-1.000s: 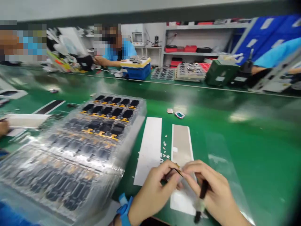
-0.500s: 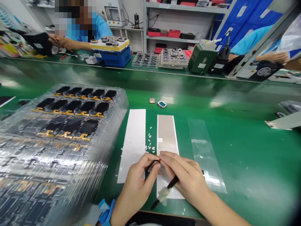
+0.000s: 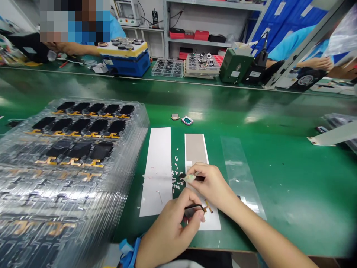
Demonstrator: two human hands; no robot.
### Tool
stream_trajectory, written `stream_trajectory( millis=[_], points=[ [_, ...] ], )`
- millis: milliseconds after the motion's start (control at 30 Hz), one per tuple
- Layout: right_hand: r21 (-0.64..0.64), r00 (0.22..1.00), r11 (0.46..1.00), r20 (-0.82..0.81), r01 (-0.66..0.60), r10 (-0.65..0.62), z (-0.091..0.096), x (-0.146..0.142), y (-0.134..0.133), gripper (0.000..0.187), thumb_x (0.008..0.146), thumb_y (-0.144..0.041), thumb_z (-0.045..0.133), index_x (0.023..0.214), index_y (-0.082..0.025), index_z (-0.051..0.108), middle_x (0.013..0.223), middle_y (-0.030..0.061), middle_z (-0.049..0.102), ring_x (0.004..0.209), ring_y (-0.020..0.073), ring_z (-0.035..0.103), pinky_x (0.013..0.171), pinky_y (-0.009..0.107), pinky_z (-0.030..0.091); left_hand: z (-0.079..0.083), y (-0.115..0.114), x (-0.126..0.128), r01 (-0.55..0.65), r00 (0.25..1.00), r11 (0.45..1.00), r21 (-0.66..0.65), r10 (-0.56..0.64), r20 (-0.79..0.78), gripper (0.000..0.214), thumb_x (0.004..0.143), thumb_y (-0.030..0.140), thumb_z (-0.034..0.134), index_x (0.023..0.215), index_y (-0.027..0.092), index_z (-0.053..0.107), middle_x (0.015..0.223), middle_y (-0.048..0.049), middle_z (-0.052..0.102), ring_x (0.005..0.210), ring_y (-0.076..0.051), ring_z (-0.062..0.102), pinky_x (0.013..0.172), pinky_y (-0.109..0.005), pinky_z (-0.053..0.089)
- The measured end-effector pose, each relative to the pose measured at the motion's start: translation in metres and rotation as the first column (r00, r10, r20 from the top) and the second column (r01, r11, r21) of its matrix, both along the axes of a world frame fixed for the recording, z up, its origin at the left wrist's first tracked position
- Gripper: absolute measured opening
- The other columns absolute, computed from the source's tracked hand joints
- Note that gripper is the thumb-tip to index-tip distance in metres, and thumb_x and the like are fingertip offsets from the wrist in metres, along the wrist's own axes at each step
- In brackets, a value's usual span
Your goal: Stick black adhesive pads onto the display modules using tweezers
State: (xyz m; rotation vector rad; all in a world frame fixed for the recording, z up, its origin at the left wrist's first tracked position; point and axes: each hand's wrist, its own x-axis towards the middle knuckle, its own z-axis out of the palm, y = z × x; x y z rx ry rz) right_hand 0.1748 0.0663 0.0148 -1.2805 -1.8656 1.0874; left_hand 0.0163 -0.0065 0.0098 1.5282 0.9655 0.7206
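Observation:
My left hand (image 3: 169, 232) pinches a small black panel with a gold flex tail (image 3: 195, 210) above a white backing strip (image 3: 212, 219). My right hand (image 3: 212, 184) grips a black stick-like tool (image 3: 199, 178) with a whitish tip (image 3: 189, 178), which sits among scattered white flakes (image 3: 175, 175). A plain white strip (image 3: 156, 171) lies left of the flakes. Beyond my hands is a beige sheet on that backing (image 3: 195, 147). Left of everything, a stack of clear trays (image 3: 83, 149) holds rows of black panels with gold tails.
A clear film strip (image 3: 240, 175) lies on the green bench (image 3: 279, 186) to the right. Two small parts (image 3: 181, 119) sit beyond the strips. Across the bench, a co-worker's arm (image 3: 72, 48) reaches past a blue box (image 3: 124, 61). A blue wristband (image 3: 129, 253) circles my left wrist.
My hands have parted, with the right hand and its tool moving up and left onto the flakes. The view has shifted, so the whole scene sits slightly higher and further left.

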Motion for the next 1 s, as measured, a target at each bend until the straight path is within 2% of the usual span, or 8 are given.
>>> stream_trajectory(
  millis=[167, 233, 300, 500, 733, 867, 933, 1000],
  points=[
    [-0.12, 0.992, 0.992, -0.126, -0.025, 0.01, -0.004, -0.002, -0.005, 0.016, 0.078, -0.009, 0.061, 0.085, -0.02, 0.072, 0.086, 0.002, 0.072, 0.078, 0.0154, 0.067, 0.071, 0.028, 0.052, -0.004, -0.002, -0.003, -0.092, 0.994, 0.994, -0.062, 0.095, 0.056, 0.007, 0.105, 0.032, 0.039, 0.102, 0.026, 0.043, 0.077, 0.0022, 0.053, 0.067, -0.015, 0.05, 0.061, -0.026, 0.04],
    [-0.213, 0.974, 0.976, -0.228, -0.041, -0.009, -0.001, 0.0, -0.007, 0.008, 0.083, -0.02, 0.063, 0.08, -0.019, 0.07, 0.076, 0.0008, 0.07, 0.068, 0.0132, 0.064, 0.063, 0.025, 0.05, -0.007, -0.002, -0.003, -0.174, 0.976, 0.974, -0.147, 0.19, 0.107, 0.012, 0.106, 0.038, 0.037, 0.104, 0.026, 0.04, 0.075, 0.003, 0.051, 0.066, -0.015, 0.049, 0.058, -0.025, 0.037],
    [-0.28, 0.959, 0.957, -0.284, -0.078, -0.005, 0.003, 0.003, -0.009, 0.019, 0.086, -0.031, 0.065, 0.072, -0.018, 0.068, 0.062, -0.0018, 0.064, 0.055, 0.0109, 0.056, 0.053, 0.023, 0.045, -0.008, -0.002, -0.002, -0.238, 0.953, 0.949, -0.209, 0.269, 0.139, 0.016, 0.106, 0.041, 0.038, 0.102, 0.026, 0.039, 0.075, 0.0031, 0.051, 0.068, -0.015, 0.049, 0.057, -0.024, 0.036],
    [-0.48, 0.857, 0.839, -0.515, -0.256, -0.034, 0.005, 0.008, -0.014, 0.025, 0.08, -0.041, 0.076, 0.073, -0.018, 0.071, 0.056, -0.0031, 0.064, 0.051, 0.0094, 0.055, 0.052, 0.023, 0.043, -0.012, -0.001, -0.002, -0.255, 0.937, 0.935, -0.249, 0.302, 0.177, 0.02, 0.105, 0.045, 0.04, 0.103, 0.026, 0.038, 0.07, 0.0056, 0.053, 0.054, -0.01, 0.041, 0.049, -0.021, 0.031],
    [-0.605, 0.859, 0.766, -0.492, -0.22, -0.142, -0.001, 0.007, -0.013, 0.028, 0.069, -0.04, 0.086, 0.069, -0.016, 0.072, 0.051, -0.0066, 0.057, 0.046, 0.0046, 0.043, 0.046, 0.02, 0.032, -0.013, 0.0, -0.003, -0.258, 0.951, 0.941, -0.218, 0.287, 0.117, 0.02, 0.105, 0.046, 0.04, 0.102, 0.026, 0.039, 0.066, 0.0078, 0.043, 0.058, -0.011, 0.038, 0.054, -0.023, 0.031],
    [-0.613, 0.849, 0.742, -0.516, -0.271, -0.116, 0.002, 0.005, -0.015, 0.03, 0.072, -0.043, 0.083, 0.071, -0.016, 0.07, 0.059, -0.0022, 0.065, 0.052, 0.0084, 0.056, 0.053, 0.022, 0.039, -0.013, -0.001, -0.005, -0.228, 0.951, 0.942, -0.247, 0.27, 0.153, 0.019, 0.106, 0.045, 0.038, 0.104, 0.026, 0.038, 0.068, 0.0077, 0.041, 0.061, -0.012, 0.037, 0.057, -0.024, 0.03],
    [-0.602, 0.86, 0.752, -0.502, -0.27, -0.093, 0.002, 0.005, -0.018, 0.032, 0.074, -0.046, 0.08, 0.072, -0.016, 0.068, 0.055, -0.0035, 0.061, 0.048, 0.0085, 0.053, 0.049, 0.022, 0.036, -0.012, -0.002, -0.006, -0.202, 0.947, 0.939, -0.28, 0.259, 0.187, 0.017, 0.106, 0.043, 0.037, 0.106, 0.027, 0.037, 0.069, 0.0074, 0.042, 0.063, -0.013, 0.037, 0.058, -0.025, 0.03],
    [-0.556, 0.89, 0.801, -0.451, -0.221, -0.068, 0.003, 0.004, -0.021, 0.03, 0.076, -0.044, 0.078, 0.072, -0.016, 0.068, 0.044, -0.0097, 0.045, 0.039, 0.0052, 0.035, 0.042, 0.021, 0.025, -0.012, -0.004, -0.008, -0.183, 0.943, 0.937, -0.299, 0.253, 0.216, 0.016, 0.106, 0.043, 0.037, 0.108, 0.027, 0.036, 0.07, 0.0071, 0.043, 0.064, -0.013, 0.037, 0.059, -0.025, 0.03]
  ],
)
